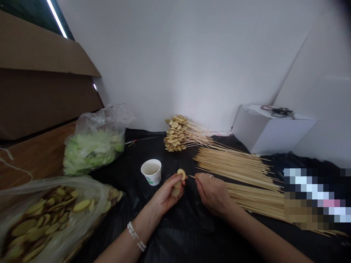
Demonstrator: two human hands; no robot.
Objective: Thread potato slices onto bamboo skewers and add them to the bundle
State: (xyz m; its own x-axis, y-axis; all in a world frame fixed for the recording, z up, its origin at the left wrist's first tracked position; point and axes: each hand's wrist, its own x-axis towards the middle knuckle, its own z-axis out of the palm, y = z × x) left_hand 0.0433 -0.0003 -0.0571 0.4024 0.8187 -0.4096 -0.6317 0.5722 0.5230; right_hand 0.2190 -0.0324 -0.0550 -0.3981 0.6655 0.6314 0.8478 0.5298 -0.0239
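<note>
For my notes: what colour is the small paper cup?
Small paper cup: white, green mark; head view.

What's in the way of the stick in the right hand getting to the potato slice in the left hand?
Nothing visible does: the bamboo skewer runs from the right hand across to the left hand, which holds the potato slice.

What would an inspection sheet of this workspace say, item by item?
Surface: black plastic sheet covering the worktop.
Job's things: loose bamboo skewers; stacked skewered potato slices; bagged potato slices.
Clutter: paper cup holding pale liquid; bagged green leaves; small pen.
Hands: left hand grips a potato slice; right hand pinches a skewer.
Cables: possible dark cord, unclear, on a white box.
Surroundings: white wall; cardboard panels.
</note>
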